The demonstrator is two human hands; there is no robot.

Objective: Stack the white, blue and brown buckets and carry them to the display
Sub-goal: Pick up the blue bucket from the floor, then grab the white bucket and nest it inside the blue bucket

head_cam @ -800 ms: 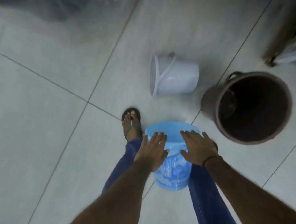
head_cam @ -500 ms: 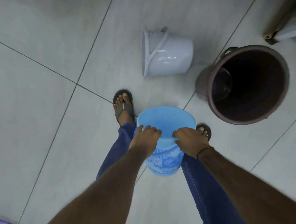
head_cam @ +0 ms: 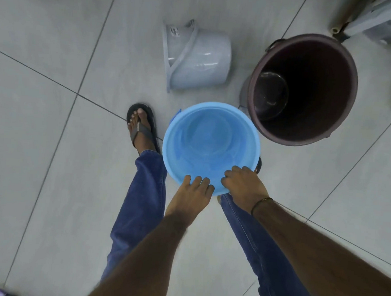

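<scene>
Both hands, left (head_cam: 192, 192) and right (head_cam: 241, 184), pinch the near rim of the blue bucket (head_cam: 209, 146), so its unsupported far side could tip or slip beside the brown bucket (head_cam: 302, 88).

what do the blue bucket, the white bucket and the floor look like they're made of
Blue bucket: likely thin, smooth plastic, since its wall glows slightly see-through. White bucket, lying on its side: glossy plastic by its look, with soft highlights and a moulded strap handle. Floor: probably ceramic tile with a matte-satin finish, going by the large pale slabs and thin dark grout lines.
</scene>
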